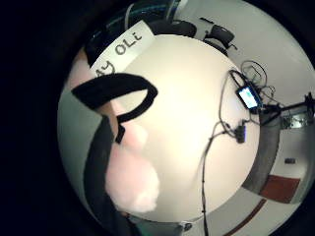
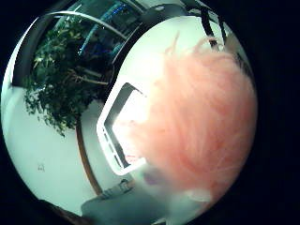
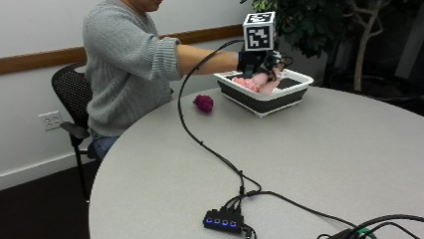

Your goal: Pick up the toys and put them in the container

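The right hand is holding a fluffy pink toy over the container, fingers clamped on it. Next it needs letting go. The purple toy is waiting beside the container, near the counter's far edge.

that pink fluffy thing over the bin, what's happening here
A seated person holds a pink fluffy toy in the gloved right hand, over the white-rimmed container at the table's far side. A dark magenta toy lies on the table beside the container, not yet picked up.
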Available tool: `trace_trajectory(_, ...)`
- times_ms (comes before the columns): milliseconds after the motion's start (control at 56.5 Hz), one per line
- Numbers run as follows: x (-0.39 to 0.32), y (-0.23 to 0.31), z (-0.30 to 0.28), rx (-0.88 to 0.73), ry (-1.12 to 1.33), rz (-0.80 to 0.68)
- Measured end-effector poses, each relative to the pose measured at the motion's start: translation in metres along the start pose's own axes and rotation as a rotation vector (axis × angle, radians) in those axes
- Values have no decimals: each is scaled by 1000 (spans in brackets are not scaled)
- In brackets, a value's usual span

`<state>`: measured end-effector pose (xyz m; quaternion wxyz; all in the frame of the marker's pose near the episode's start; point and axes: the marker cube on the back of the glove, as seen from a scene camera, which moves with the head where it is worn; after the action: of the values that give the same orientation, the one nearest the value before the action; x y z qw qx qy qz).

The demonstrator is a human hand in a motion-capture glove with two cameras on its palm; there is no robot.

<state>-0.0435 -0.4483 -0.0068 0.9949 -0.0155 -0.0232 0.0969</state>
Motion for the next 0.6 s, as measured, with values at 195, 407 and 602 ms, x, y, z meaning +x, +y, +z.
trace_trajectory(195,-181,-15,36,-55,-15,-275)
trace_trajectory(407,-242,-16,67,-108,29,-369)
trace_trajectory(602,-229,-10,105,-315,155,-280)
